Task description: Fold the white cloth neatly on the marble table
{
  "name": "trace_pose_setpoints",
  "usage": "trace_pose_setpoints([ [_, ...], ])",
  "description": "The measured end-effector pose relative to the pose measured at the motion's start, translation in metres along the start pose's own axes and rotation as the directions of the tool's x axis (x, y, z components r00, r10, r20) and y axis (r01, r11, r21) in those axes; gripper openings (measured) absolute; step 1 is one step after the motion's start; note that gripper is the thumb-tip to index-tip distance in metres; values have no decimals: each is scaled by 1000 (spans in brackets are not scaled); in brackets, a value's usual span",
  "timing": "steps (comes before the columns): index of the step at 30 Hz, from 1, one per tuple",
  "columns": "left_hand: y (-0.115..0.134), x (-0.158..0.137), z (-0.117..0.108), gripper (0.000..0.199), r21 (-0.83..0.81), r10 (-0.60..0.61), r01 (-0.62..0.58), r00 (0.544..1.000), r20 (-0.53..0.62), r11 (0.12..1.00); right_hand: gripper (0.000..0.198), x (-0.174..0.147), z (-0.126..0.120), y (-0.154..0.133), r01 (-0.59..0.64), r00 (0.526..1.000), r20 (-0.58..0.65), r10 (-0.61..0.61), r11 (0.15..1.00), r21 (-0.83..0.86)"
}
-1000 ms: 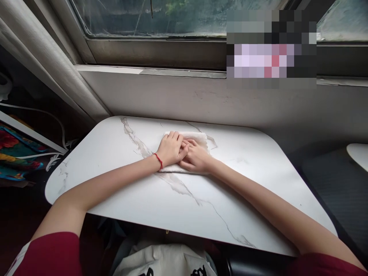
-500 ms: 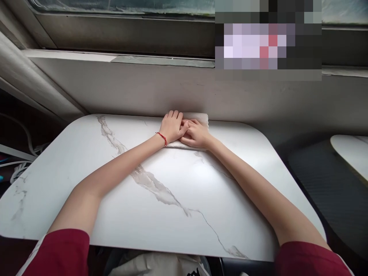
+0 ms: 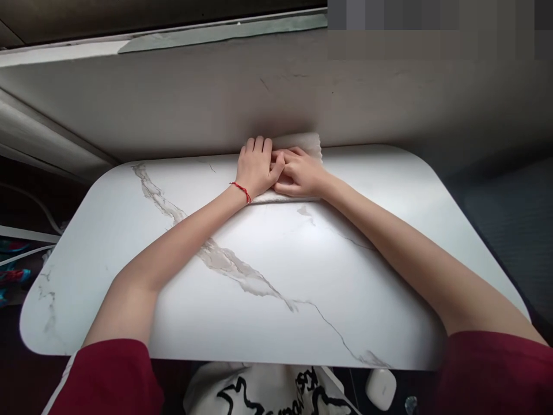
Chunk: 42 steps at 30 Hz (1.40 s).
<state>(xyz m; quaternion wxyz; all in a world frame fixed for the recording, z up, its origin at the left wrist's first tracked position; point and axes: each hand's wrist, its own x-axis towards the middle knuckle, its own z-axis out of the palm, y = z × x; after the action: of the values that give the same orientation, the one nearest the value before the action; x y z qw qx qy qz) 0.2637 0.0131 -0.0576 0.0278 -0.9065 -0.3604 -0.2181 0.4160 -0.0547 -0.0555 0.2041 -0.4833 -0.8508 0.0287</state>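
Observation:
A folded white cloth [image 3: 302, 140] with a scalloped edge lies at the far side of the white marble-patterned table [image 3: 259, 248], against the wall. My left hand [image 3: 256, 166], with a red string bracelet [image 3: 241, 191] on its wrist, rests palm down on the cloth's left part. Its fingers stretch toward the wall and its thumb lies over the fingers of the other hand. My right hand [image 3: 302, 173] presses on the cloth with its fingers bent; some fingertips are hidden behind the left thumb. Both hands touch each other.
A grey wall panel [image 3: 181, 104] rises directly behind the table's far edge. Beyond the left table end are white cables [image 3: 30, 233]. Below the front edge lie a printed pale fabric [image 3: 268, 392] and a small white case [image 3: 381, 388]. A dark ribbed surface [image 3: 510, 219] is at right.
My view has tilted down, so the window has left the picture and the white case has come into it. Both hands remain together on the cloth at the wall.

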Motion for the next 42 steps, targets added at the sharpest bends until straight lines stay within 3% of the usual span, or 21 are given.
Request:
trace_pose_setpoints([
  [6,-2,-1,1,62,-49,38,-38,999,0,998,49,-5,4,-4,-11,1000,-9,11,1000,6],
  [12,9,-16,-9,60,-84,88,-85,996,23,993,53,-23,6,-29,-79,996,-37,78,996,-31],
  [20,78,-62,-41,39,-54,236,-231,961,141,972,53,-101,-9,-88,-163,984,-89,152,977,-137],
  [26,132,-113,-58,45,-165,464,-442,875,139,882,36,-178,-23,-148,-178,979,-144,148,958,-223],
  [30,149,-123,-56,47,-219,568,-539,817,97,813,27,-200,-29,-168,-214,974,-123,191,951,-221],
  [36,153,-99,-42,45,-220,576,-551,815,69,805,24,-197,-32,-145,-238,970,-100,220,942,-238],
  [42,160,-27,-8,42,-198,413,-387,904,108,900,32,-178,-36,-53,-329,941,-164,297,916,-229],
])
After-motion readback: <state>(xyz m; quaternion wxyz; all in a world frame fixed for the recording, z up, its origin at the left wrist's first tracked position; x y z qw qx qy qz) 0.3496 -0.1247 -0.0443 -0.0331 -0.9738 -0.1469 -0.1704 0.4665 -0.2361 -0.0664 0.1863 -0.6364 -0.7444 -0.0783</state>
